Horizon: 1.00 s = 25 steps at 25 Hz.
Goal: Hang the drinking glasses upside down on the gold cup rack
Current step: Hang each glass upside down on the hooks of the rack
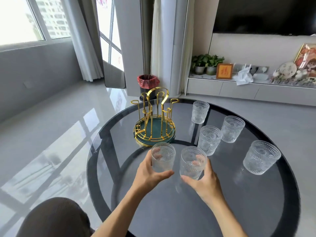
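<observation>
The gold cup rack with a dark green base stands at the far left of the round glass table, no glass on its hooks. My left hand grips one clear embossed glass, upright, just in front of the rack. My right hand grips a second glass beside it, also upright. Several more glasses stand upright to the right: one at the back, one in the middle, one behind it and one at the right.
A bin with a red liner stands on the floor behind the table. A low white cabinet with plants and ornaments runs along the far wall. My knee shows at the lower left.
</observation>
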{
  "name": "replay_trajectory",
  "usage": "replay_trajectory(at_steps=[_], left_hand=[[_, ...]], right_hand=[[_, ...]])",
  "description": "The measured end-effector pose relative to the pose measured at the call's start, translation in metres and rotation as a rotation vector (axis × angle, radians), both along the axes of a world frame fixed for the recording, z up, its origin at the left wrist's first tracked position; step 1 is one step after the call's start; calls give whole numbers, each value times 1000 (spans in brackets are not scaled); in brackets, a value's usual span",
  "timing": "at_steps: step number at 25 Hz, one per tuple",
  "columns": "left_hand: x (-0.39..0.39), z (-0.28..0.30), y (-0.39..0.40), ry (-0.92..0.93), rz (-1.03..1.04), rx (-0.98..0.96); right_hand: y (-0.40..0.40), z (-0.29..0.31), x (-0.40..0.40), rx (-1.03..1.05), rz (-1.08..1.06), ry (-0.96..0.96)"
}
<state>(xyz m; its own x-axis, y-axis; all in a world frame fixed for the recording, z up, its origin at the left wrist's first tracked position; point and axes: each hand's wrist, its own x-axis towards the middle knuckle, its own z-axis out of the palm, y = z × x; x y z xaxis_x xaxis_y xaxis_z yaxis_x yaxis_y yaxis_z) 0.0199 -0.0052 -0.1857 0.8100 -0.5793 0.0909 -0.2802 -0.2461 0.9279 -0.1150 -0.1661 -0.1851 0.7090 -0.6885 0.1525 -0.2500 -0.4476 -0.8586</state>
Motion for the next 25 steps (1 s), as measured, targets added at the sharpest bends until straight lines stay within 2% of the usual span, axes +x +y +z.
replay_trajectory(at_steps=[5, 8, 11, 12, 14, 16, 19, 21, 25], left_hand=[[-12, 9, 10, 74, -33, 0], [-21, 27, 31, 118, -64, -125], [-3, 73, 30, -45, 149, -354], [11, 95, 22, -132, 194, -361], [45, 136, 3, -318, 228, -220], [80, 164, -18, -553, 193, 29], [122, 174, -46, -817, 63, 342], [139, 172, -56, -868, 2, 390], [160, 168, -62, -881, -4, 362]], right_hand=[[2, 7, -8, 72, 32, -11], [2, 9, -15, 203, 37, -147], [-7, 28, -13, 298, 21, -270], [-10, 39, -6, 288, 22, -297], [-13, 67, 11, 245, -5, -361], [-14, 99, 28, 189, -51, -389], [-24, 135, 57, 59, -108, -373], [-31, 152, 77, -58, -128, -344], [-36, 171, 110, -287, -72, -205]])
